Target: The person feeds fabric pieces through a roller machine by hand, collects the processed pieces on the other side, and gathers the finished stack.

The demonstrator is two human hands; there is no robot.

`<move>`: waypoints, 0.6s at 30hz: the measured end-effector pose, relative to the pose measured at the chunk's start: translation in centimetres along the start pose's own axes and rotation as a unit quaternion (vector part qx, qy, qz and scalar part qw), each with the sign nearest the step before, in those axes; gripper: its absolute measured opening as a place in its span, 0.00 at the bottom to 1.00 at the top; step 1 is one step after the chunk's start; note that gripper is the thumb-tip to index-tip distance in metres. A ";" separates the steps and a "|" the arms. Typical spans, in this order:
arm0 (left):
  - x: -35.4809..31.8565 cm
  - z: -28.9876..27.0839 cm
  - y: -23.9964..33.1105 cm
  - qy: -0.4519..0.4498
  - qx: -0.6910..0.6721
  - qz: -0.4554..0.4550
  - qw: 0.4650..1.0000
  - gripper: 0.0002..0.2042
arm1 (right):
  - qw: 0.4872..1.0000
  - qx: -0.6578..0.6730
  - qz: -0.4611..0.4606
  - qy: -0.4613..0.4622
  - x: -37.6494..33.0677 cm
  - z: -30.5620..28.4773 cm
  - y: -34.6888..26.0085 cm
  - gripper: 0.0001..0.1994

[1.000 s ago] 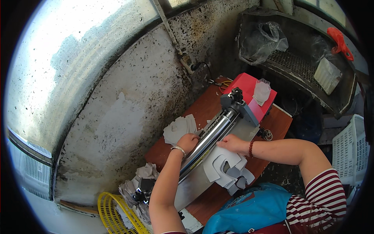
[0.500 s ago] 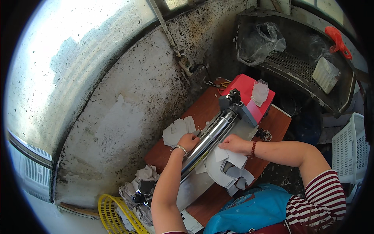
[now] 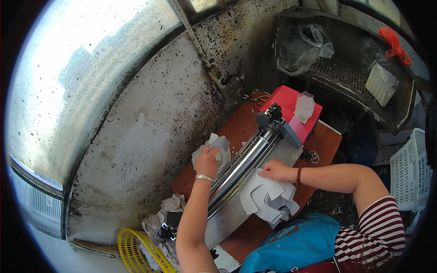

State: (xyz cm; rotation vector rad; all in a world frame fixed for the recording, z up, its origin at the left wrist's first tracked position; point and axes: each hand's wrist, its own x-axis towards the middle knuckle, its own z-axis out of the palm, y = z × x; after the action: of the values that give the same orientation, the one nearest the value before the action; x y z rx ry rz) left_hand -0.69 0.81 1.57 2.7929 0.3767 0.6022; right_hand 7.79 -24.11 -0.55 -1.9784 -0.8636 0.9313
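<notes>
On the brown counter (image 3: 239,125), a steel roller (image 3: 243,164) lies between the two hands. Nearer the body, the right hand (image 3: 276,172) pinches the edge of a white cut piece (image 3: 269,184) atop a loose heap (image 3: 288,200); beyond, the left hand (image 3: 207,163) touches a sheet pile (image 3: 222,148), its grip unclear. Should the roller turn, the right fingers, just beside it, could get caught; a skewed pull could crease the piece.
</notes>
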 end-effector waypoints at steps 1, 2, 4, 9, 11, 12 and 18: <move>-0.1 0.4 0.1 -0.097 0.007 0.014 0.995 0.17 | 1.000 0.001 0.011 -0.004 0.3 0.0 -0.2 0.18; 0.0 0.4 0.7 -0.196 -0.001 -0.008 0.981 0.13 | 1.000 0.000 0.019 -0.011 0.7 0.1 -0.4 0.18; -0.5 2.1 -0.3 -0.263 -0.059 -0.026 0.963 0.11 | 1.000 0.027 0.016 0.000 1.0 0.6 -0.6 0.18; -0.2 3.1 -0.8 -0.332 -0.135 -0.087 0.929 0.10 | 0.997 0.055 0.026 -0.040 -0.2 -0.2 -1.2 0.18; -0.1 3.2 -1.2 -0.242 -0.116 -0.105 0.958 0.12 | 0.994 0.099 -0.027 -0.046 -1.0 -0.1 0.0 0.17; -0.1 3.0 -1.3 -0.241 -0.117 -0.105 0.958 0.12 | 0.994 0.098 -0.027 -0.046 -1.3 -0.1 0.3 0.17; 0.3 0.1 1.2 0.100 -0.170 -0.124 0.972 0.16 | 0.999 0.027 0.017 -0.019 -1.3 -0.5 0.2 0.17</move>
State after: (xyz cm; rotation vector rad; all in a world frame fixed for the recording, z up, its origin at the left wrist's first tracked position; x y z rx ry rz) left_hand -0.17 -0.23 1.99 2.3214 0.5907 0.8058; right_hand 7.55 -25.44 -0.10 -1.9408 -0.8205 1.0045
